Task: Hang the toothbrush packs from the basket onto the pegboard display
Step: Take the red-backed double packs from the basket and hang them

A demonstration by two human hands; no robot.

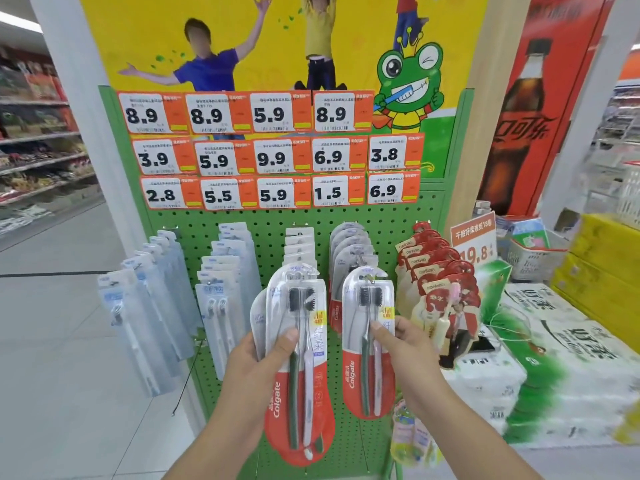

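Two hands (332,344) — three toothbrush packs (370,341)

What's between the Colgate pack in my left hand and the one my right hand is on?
Head view: only a bare strip of green perforated pegboard shows between the left red-and-clear Colgate pack and the right Colgate pack.

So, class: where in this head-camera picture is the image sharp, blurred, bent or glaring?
Head view: Colgate packs and price tags sharp; right-edge crates smeared; white pillar bowed by the wide lens; faint glare on the blister plastic; lighting even.
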